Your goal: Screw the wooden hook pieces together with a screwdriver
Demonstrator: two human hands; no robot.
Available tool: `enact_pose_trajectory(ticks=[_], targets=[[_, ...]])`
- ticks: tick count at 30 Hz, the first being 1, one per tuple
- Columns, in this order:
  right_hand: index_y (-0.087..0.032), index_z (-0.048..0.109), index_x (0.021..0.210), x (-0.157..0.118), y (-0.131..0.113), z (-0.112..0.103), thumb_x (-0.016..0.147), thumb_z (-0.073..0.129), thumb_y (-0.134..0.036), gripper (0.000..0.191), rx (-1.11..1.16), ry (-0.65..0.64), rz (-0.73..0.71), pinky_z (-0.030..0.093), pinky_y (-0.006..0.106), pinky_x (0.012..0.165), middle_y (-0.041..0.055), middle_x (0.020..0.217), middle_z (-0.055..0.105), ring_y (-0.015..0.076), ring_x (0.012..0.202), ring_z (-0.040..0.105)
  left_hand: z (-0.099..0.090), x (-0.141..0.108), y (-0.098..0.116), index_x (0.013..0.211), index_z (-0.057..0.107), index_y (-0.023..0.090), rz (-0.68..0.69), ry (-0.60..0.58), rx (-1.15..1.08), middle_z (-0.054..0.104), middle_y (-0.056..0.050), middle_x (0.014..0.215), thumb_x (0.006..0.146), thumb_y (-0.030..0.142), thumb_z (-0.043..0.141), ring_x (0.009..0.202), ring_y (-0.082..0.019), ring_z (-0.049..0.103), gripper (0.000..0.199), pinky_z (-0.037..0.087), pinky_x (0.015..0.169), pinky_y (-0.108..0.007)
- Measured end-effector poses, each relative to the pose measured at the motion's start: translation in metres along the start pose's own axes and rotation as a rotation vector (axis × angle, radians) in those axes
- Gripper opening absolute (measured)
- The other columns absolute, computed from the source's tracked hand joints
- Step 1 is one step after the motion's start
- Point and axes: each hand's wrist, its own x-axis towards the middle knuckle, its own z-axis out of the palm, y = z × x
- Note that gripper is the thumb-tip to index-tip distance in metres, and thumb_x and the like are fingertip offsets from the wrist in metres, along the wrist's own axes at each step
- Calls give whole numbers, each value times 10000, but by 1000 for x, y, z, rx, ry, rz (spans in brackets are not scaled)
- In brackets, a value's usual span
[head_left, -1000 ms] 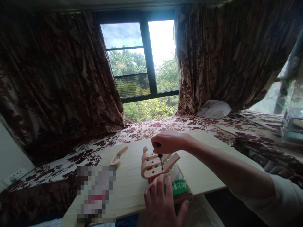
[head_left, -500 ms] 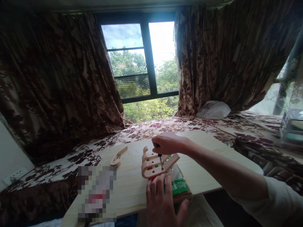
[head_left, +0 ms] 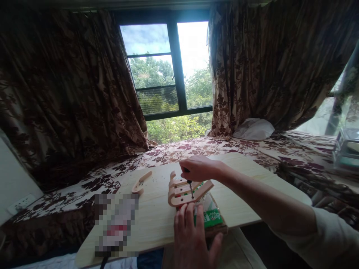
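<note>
My right hand (head_left: 199, 167) is closed around the dark handle of a screwdriver (head_left: 192, 189), held upright. Its tip meets a screw spot on the nearest of several curved wooden pieces (head_left: 174, 203), which stand side by side with dark screws or holes in them. Under these pieces lies a green, white and red package (head_left: 212, 218) marked 220g, on top of something brown. My left hand (head_left: 193, 235) lies with fingers spread over the package, its fingertips at the near edge of the closest wooden piece.
A light wooden board (head_left: 157, 216) carries the work. One loose curved wooden piece (head_left: 139, 184) with small dark bits lies at the left, behind a blurred-out object (head_left: 117, 226). Beyond are a flowered cover (head_left: 185, 147), a white plastic bag (head_left: 254, 129) and a clear box (head_left: 346, 149).
The view has tilted slightly downward and shifted. Both hands, the screwdriver and the wooden pieces keep nearly the same places relative to each other.
</note>
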Motion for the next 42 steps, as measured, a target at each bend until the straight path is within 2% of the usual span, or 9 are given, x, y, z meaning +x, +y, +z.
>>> enact_pose_trajectory(ticks=[6,11,16,22,29,34,37,42], targets=[[-224,628,884,-6,4,-11,783,485,-347,214,17,-58,-44,258,240,491,31,798,668,138,630,522,2,-2,-13,1224,511,208,127,24,115,478,-64,1247,752,556,546,1161,-264,387,587,314,967,-399],[-226,620,883,-7,4,-7,806,461,-315,198,24,-29,-74,252,240,500,31,818,668,132,647,521,-1,0,-6,1231,508,229,62,-14,72,464,-61,1272,761,542,543,1178,-261,383,566,319,980,-408],[-209,608,900,-4,1,0,820,458,-333,210,20,1,-15,264,247,499,53,845,677,155,686,567,2,-2,4,1188,547,221,-63,45,6,440,-94,1310,744,565,549,1209,-286,378,561,315,997,-454],[-196,618,874,-6,-6,-7,813,467,-319,204,0,-6,-2,277,253,492,64,812,683,176,698,602,13,-3,-4,1179,558,208,15,97,104,402,-156,1371,694,639,557,1184,-314,412,649,351,932,-452],[-192,617,869,-8,-5,-4,816,470,-317,200,4,45,-6,290,248,497,62,809,685,169,682,597,13,3,-7,1138,581,223,25,55,131,462,-154,1315,622,632,628,1122,-315,447,660,358,904,-460],[-206,646,881,-8,-1,-10,820,483,-348,225,11,-36,-42,320,243,520,52,806,685,157,678,581,12,6,-6,1104,593,213,49,79,142,515,-134,1235,604,620,644,1089,-309,455,647,347,905,-452],[-215,660,882,-9,1,-13,805,502,-349,221,27,-67,-50,311,239,510,43,805,686,152,673,578,11,7,-5,1105,590,212,45,85,139,522,-127,1215,607,609,645,1087,-317,451,638,340,909,-460],[-191,663,867,-10,3,-7,810,490,-363,250,28,-24,7,309,243,502,68,824,688,168,701,593,11,3,-3,1139,561,208,-6,82,56,462,-124,1281,669,595,608,1160,-316,417,610,354,935,-451]])
